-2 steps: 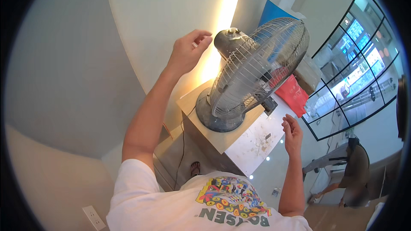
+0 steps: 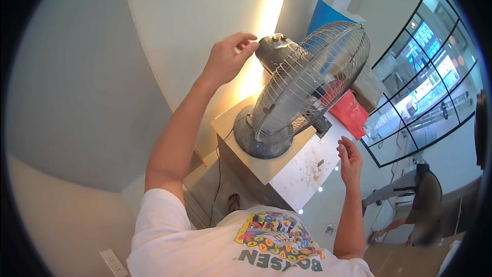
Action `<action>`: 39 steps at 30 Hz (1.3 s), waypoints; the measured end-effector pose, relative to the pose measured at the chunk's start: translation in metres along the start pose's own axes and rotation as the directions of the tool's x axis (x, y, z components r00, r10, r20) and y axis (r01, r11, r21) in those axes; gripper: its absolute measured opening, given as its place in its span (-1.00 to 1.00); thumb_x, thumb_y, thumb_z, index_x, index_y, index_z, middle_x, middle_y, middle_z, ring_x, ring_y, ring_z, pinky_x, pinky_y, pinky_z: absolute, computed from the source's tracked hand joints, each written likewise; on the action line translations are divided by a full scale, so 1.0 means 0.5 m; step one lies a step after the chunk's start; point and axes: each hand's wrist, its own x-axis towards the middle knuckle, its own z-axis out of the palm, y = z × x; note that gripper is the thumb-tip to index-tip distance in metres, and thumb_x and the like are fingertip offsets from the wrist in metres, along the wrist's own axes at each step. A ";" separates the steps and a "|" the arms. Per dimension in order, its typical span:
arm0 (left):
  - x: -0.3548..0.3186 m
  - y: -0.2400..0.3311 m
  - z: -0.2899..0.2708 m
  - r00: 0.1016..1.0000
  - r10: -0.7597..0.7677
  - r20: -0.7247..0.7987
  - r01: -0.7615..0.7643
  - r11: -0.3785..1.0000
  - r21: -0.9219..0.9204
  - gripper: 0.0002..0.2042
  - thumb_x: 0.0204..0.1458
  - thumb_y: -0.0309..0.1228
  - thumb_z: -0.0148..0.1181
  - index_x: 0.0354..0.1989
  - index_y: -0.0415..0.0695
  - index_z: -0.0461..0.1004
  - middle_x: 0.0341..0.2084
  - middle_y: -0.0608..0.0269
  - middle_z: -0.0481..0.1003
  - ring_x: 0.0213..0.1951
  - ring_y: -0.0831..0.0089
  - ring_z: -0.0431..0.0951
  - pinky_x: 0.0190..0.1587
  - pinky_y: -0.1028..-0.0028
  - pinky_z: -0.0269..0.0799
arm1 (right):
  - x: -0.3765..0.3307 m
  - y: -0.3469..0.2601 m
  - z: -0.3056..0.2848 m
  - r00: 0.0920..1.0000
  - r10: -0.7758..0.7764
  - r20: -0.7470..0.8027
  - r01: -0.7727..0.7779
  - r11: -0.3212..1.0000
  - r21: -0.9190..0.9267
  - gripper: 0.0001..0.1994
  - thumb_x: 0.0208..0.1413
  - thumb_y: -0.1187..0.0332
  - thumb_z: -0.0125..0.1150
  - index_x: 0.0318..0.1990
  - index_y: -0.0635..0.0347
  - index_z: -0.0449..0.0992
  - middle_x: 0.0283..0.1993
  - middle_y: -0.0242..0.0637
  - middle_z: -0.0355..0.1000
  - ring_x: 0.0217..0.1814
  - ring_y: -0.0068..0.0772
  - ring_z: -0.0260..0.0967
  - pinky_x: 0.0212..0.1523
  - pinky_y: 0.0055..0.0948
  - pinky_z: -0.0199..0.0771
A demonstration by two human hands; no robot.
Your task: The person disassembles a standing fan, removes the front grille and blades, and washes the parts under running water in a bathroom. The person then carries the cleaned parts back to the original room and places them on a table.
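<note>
A grey electric fan [image 2: 312, 79] with a wire guard stands on a wooden board [image 2: 241, 161], its guard facing right. My left hand [image 2: 230, 57] is at the rear of the fan's dark motor housing [image 2: 277, 51], close to the knobs on its top. Its fingers are curved and apart with nothing between them; whether the fingertips touch the housing I cannot tell. On the right, my right hand [image 2: 350, 160] is held in the air beside the white worktop, fingers loosely spread and holding nothing.
A stained white worktop [image 2: 292, 182] carries a red bag [image 2: 351, 113] behind the fan. A blue panel [image 2: 320, 15] leans at the back. The cord [image 2: 219, 174] hangs down on the left. At right, a person [image 2: 425, 200] bends over near a black-framed glass partition [image 2: 410, 141].
My left hand has moved slightly right, nearer the fan's motor housing. My right hand stays nearly where it was.
</note>
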 end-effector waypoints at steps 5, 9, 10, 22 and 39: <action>0.120 -0.006 0.030 0.969 0.124 0.212 -0.186 0.936 0.299 -0.65 0.25 -0.07 0.25 -0.03 -0.08 0.68 -0.23 0.13 0.64 -0.14 0.24 0.61 -0.05 0.24 0.52 | 0.005 -0.019 0.021 0.999 0.022 -0.023 -0.022 1.000 -0.002 -0.63 0.39 0.26 0.23 0.24 0.24 0.54 0.07 -0.23 0.61 0.01 -0.52 0.52 0.04 -0.46 0.52; 0.159 0.004 0.041 0.930 0.076 0.361 -0.213 0.910 0.356 -0.62 0.23 -0.01 0.25 -0.09 -0.07 0.70 -0.20 0.11 0.64 -0.11 0.18 0.61 0.00 0.20 0.51 | 0.001 -0.004 0.025 0.997 0.043 -0.061 -0.042 0.999 0.008 -0.62 0.39 0.25 0.24 0.23 0.27 0.54 0.06 -0.20 0.61 0.00 -0.51 0.53 0.05 -0.45 0.53; 0.161 0.005 0.042 0.923 0.075 0.377 -0.217 0.911 0.350 -0.62 0.23 -0.01 0.25 -0.09 -0.08 0.71 -0.20 0.11 0.64 -0.12 0.18 0.61 0.00 0.20 0.51 | -0.002 0.004 0.024 0.995 0.075 -0.072 -0.073 0.997 0.021 -0.62 0.39 0.25 0.24 0.23 0.28 0.54 0.06 -0.19 0.61 0.00 -0.51 0.53 0.05 -0.45 0.53; 0.177 -0.002 0.036 0.932 0.102 0.347 -0.217 0.926 0.310 -0.66 0.21 -0.11 0.31 -0.14 -0.18 0.70 -0.36 0.17 0.64 -0.34 0.40 0.55 -0.22 0.34 0.51 | -0.040 0.090 0.019 0.973 0.217 -0.075 -0.212 0.975 0.070 -0.62 0.37 0.26 0.28 0.19 0.33 0.57 -0.08 -0.29 0.62 -0.09 -0.58 0.50 -0.02 -0.50 0.52; 0.114 0.028 0.041 0.978 0.048 0.202 -0.088 0.977 0.193 -0.75 0.07 -0.27 0.45 -0.39 -0.26 0.67 -0.45 0.13 0.60 -0.44 0.33 0.58 -0.27 0.33 0.53 | -0.058 0.148 0.062 0.958 0.284 -0.028 -0.283 0.959 0.036 -0.65 0.35 0.28 0.28 0.16 0.31 0.59 -0.12 -0.30 0.62 -0.13 -0.58 0.51 -0.07 -0.52 0.52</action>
